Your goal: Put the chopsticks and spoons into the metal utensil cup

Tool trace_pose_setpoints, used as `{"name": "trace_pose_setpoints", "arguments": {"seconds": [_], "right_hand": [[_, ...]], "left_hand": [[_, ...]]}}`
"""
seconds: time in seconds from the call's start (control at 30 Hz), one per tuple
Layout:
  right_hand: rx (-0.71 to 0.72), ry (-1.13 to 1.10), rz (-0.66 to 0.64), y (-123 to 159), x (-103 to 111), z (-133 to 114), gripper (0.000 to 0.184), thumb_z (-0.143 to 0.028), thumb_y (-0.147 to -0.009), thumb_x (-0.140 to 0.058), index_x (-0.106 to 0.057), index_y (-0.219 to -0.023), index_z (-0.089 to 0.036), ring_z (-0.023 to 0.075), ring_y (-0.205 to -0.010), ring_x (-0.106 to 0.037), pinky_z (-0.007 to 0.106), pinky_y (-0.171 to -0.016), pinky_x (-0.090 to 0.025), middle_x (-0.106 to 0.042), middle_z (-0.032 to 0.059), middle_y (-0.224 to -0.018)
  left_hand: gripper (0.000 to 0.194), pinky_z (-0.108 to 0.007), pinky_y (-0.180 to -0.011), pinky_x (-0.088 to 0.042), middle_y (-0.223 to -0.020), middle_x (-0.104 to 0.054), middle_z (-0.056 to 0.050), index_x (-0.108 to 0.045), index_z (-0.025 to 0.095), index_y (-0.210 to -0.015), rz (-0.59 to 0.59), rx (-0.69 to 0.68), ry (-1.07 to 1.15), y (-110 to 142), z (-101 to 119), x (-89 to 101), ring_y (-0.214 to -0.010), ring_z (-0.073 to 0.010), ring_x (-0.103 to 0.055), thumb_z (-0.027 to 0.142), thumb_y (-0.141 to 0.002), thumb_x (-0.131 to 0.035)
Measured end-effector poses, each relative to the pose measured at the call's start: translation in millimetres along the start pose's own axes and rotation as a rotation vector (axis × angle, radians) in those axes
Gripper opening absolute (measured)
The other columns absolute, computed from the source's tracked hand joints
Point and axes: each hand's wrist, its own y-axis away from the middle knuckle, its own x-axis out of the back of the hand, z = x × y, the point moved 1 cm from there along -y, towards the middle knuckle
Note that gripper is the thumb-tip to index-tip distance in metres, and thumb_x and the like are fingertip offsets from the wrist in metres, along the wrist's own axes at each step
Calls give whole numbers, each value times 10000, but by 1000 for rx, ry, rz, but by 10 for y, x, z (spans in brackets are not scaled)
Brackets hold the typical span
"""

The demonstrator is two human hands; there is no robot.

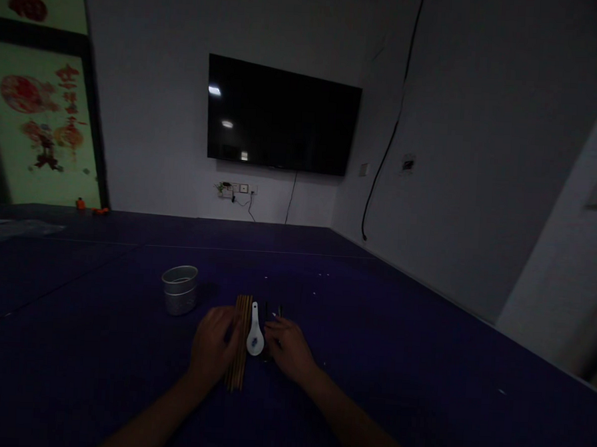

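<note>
A row of several brown wooden chopsticks (pixel 238 374) lies lengthwise on the dark blue surface in front of me. My left hand (pixel 213 342) is at their left side, thumb and fingers apart, fingertips touching or just over the outer sticks. Right of the chopsticks lies a white soup spoon (pixel 255 341), bowl toward me, with a dark mark in the bowl. My right hand (pixel 288 346) is beside the spoon, its fingers bent together over thin dark utensils (pixel 267 308). Only the utensils' ends show past the fingers, so their kind is hidden.
A grey metal cup (pixel 179 294) stands left of my left hand. Small white bits (pixel 315 293) dot the blue surface (pixel 396 362). At the far left lie clear plastic sheeting (pixel 18 231) and orange items (pixel 100 210). A television (pixel 284 119) hangs on the wall; a black cable (pixel 382 161) dangles.
</note>
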Motion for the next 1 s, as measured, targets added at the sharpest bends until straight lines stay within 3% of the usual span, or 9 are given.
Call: {"name": "trace_pose_setpoints", "arguments": {"seconds": [0.13, 0.27, 0.37, 0.5, 0.67, 0.77, 0.93, 1.0], "right_hand": [[-6, 6, 67, -7, 68, -19, 281, -224, -919, -419, -686, -1007, -229, 219, -1130, -537, 419, -989, -339, -668, 55, -1103], [-3, 13, 158, 9, 110, -73, 301, -256, -934, -396, -667, -1057, -219, 213, -1098, -558, 422, -989, -340, -663, 78, -1109], [24, 18, 160, 16, 109, -111, 289, -247, -936, -400, -667, -1041, -215, 202, -1086, -562, 401, -981, -348, -671, 72, -1080], [66, 21, 154, 12, 112, -121, 255, -216, -926, -427, -665, -1018, -222, 193, -1076, -564, 384, -978, -343, -680, 54, -1044], [92, 11, 177, 13, 139, -118, 250, -203, -914, -438, -656, -1035, -223, 195, -1060, -572, 385, -973, -355, -675, 54, -1052], [97, 3, 197, 24, 153, -137, 284, -249, -906, -457, -606, -1146, -215, 218, -1092, -556, 413, -981, -361, -644, 78, -1131], [89, 11, 264, 40, 163, -180, 642, -393, -854, -545, -300, -1416, -205, 253, -1231, -441, 433, -1004, -364, -473, 109, -1360], [94, 34, 324, 44, 170, -183, 755, -422, -834, -560, -194, -1452, -188, 264, -1280, -380, 438, -1019, -352, -398, 121, -1415]], "left_hand": [[287, -448, -898, -450, -1185, -571, -133, -558, 171, -1110, 160, 105, -188, -71, -330, 90, -1098, -272, -535, 245, -861, -437], [434, -442, -896, -447, -1347, -457, -171, -437, 147, -1281, 155, 146, -398, -122, -692, 210, -1149, -307, -502, 253, -861, -419], [464, -416, -805, -478, -1285, -525, -160, -395, 160, -1323, 107, 155, -521, -132, -869, 285, -1026, -296, -568, 251, -868, -390], [382, -372, -718, -487, -1054, -640, -119, -483, 173, -1233, 92, 123, -592, -120, -950, 330, -879, -262, -597, 248, -883, -350], [262, -323, -650, -476, -836, -632, -82, -607, 186, -971, 102, 30, -610, -128, -926, 334, -740, -223, -585, 251, -885, -368], [220, -317, -670, -477, -816, -631, -66, -610, 200, -898, 147, -64, -544, -147, -801, 325, -724, -204, -580, 226, -886, -392], [151, -305, -736, -483, -844, -654, -68, -613, 182, -885, 202, -311, -307, -85, -340, 236, -805, -188, -601, 112, -849, -485], [170, -306, -760, -489, -858, -669, -70, -614, 180, -908, 158, -440, -237, -23, -145, 177, -848, -185, -607, 80, -840, -495]]}}
